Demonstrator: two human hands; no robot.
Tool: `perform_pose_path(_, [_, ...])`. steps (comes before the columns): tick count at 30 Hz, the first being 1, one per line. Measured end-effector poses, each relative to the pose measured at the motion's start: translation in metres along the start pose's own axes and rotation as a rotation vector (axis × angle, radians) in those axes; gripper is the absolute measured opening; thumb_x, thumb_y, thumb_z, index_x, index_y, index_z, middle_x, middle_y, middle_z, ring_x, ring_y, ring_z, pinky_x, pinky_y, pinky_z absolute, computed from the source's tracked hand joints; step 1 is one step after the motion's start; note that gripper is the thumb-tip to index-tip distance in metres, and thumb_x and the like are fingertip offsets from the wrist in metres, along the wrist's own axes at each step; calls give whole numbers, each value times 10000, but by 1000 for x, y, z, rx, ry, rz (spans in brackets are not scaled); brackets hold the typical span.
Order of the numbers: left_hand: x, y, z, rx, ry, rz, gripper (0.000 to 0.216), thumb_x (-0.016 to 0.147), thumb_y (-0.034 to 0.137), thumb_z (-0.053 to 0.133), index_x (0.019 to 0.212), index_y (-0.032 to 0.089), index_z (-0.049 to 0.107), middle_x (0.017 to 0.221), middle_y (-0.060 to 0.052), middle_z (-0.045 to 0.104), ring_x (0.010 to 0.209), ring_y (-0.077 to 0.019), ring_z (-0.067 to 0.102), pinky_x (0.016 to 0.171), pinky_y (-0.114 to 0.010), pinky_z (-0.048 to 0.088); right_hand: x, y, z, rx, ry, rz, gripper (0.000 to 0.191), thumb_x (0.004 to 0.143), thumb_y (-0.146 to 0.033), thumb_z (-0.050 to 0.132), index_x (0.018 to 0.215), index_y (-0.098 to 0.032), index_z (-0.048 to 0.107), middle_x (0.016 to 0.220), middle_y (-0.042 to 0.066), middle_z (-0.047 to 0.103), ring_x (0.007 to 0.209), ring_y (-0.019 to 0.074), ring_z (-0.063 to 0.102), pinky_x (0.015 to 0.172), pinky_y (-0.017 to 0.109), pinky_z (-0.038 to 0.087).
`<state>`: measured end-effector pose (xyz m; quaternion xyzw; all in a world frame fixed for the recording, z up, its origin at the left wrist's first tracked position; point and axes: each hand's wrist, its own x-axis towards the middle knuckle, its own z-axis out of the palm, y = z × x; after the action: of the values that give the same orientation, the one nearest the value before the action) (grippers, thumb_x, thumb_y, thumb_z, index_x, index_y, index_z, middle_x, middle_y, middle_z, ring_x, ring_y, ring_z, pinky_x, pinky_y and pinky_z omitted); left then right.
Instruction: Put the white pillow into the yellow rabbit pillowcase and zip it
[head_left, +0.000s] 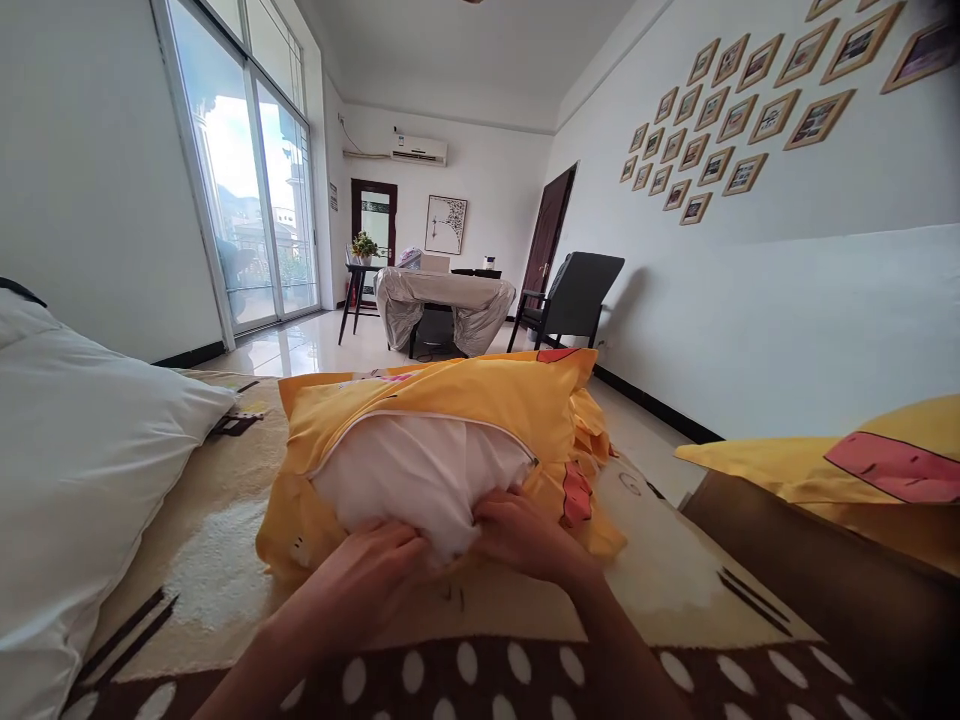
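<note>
Yellow pillowcase [450,385] gapes around white pillow [420,460]

On a patterned blanket [675,585] in front of me, the pillowcase lies with its long opening toward me, the white pillow showing through. My left hand [382,560] sits at the near edge of the opening, my right hand [529,535] near it on the right; the fingers of these 2 hands are curled, but their tips are hidden, and I cannot tell whether they grip anything. A 2nd white pillow [90,450] rests to my left; yellow cloth [780,465] with a red patch lies to my right. Beyond the blanket stand a covered table [446,290] and a dark chair [589,290]. Picture frames [739,117] hang on the right-hand wall.
</note>
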<state>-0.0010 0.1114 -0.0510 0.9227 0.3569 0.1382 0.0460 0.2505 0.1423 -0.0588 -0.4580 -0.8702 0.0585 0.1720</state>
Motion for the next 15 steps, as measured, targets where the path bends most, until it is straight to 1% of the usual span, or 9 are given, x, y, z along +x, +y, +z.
perform_pose_path(2, [4,-5,5,6,24,-42,198,915,161,421,923,204,615,940,-41,642,879,-193,611,765,-287,457,1,1,7,-25,-55,-28,299,761,-268,692,1049,-196,659,1019,65,695,1005,217,625,963,348,374])
perform_pose_path(3, [6,-10,8,11,44,-63,214,927,181,411,958,206,621,967,-46,650,910,-198,614,791,-299,464,1,1,11,-54,-78,-28,365,754,-245,684,1113,-195,638,1059,77,687,1031,228,619,967,356,374])
perform_pose_path(5, [8,-21,15,28,88,-94,238,934,239,432,1089,210,610,1091,-68,655,1027,-219,606,885,-346,464,3,1,16,-133,-88,-2,412,764,-189,639,1174,-201,605,1097,86,672,1031,238,619,935,358,388])
perform_pose_path(7, [8,-33,22,52,119,-112,355,908,306,502,1246,203,543,1257,-103,608,1180,-251,547,1011,-417,406,5,-1,17,-197,-56,45,404,785,-132,581,1182,-208,589,1040,75,685,958,233,639,862,338,405])
perform_pose_path(9, [8,-45,29,65,129,-100,501,875,367,560,1337,199,464,1368,-125,535,1291,-276,460,1092,-472,316,6,-6,15,-221,-3,92,324,811,-119,556,1123,-195,600,912,60,703,850,223,649,774,307,402])
perform_pose_path(10, [8,-50,31,59,127,-88,522,865,373,572,1343,204,451,1385,-123,518,1316,-278,431,1107,-481,286,7,-9,13,-223,31,109,242,825,-127,557,1052,-188,614,841,51,701,799,216,644,743,298,392])
perform_pose_path(12, [8,-56,32,29,122,-60,450,857,335,570,1281,210,485,1347,-109,540,1296,-268,447,1103,-470,279,6,-15,8,-213,109,106,69,846,-141,564,864,-184,614,753,37,683,731,195,620,714,287,369])
perform_pose_path(13, [8,-57,32,8,116,-51,376,854,304,559,1214,205,518,1288,-101,571,1249,-257,486,1088,-454,294,6,-18,5,-198,150,81,84,849,-138,566,784,-186,592,731,30,672,710,182,605,708,282,360])
perform_pose_path(15, [8,-56,29,-20,97,-53,226,838,239,529,1056,188,558,1127,-79,621,1112,-235,561,1038,-422,336,2,-23,1,-148,247,3,166,847,-117,555,697,-188,544,691,12,644,669,155,570,692,271,345])
